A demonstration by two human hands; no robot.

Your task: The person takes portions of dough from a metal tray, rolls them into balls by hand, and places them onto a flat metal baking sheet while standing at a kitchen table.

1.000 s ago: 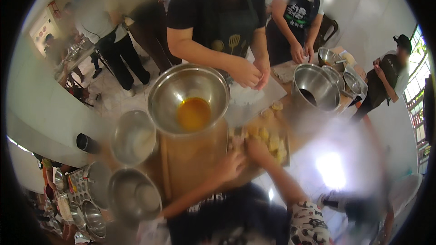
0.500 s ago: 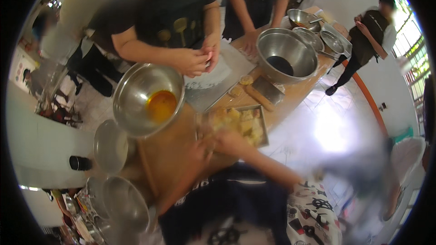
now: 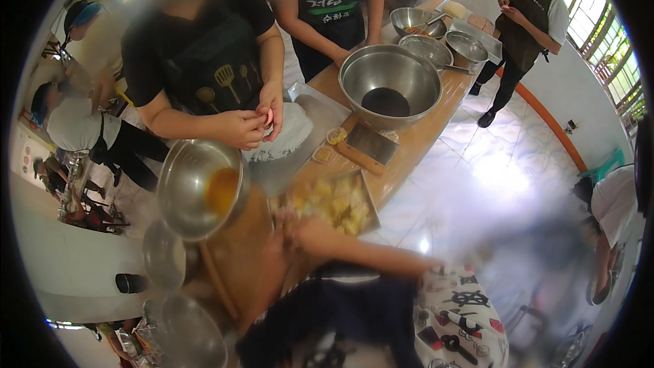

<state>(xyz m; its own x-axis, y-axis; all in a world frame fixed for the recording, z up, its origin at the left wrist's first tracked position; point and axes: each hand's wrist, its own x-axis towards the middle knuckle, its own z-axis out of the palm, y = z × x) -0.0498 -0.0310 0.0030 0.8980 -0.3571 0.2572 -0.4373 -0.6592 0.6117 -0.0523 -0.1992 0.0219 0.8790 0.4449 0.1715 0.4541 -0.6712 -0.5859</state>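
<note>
Both my hands are together at the near left corner of a rectangular metal tray. Yellowish, lumpy dough-like pieces fill the tray. My right hand reaches in from the right, over the tray's near edge. Close beside it, my left hand comes up from below, above the wooden table. Blur smears the fingers of both, so what they hold, if anything, cannot be made out. A large steel bowl with orange-yellow liquid stands left of my hands.
Across the table, a co-worker's hands pinch a small pinkish thing over white powder. Beyond the tray lie a wooden rolling pin and a metal scraper. A big steel bowl holds something dark. More bowls stand lower left.
The whole view has shifted, and the far people show more fully. My hands have drawn toward the tray's near left corner, leaving more of the yellowish pieces uncovered.
</note>
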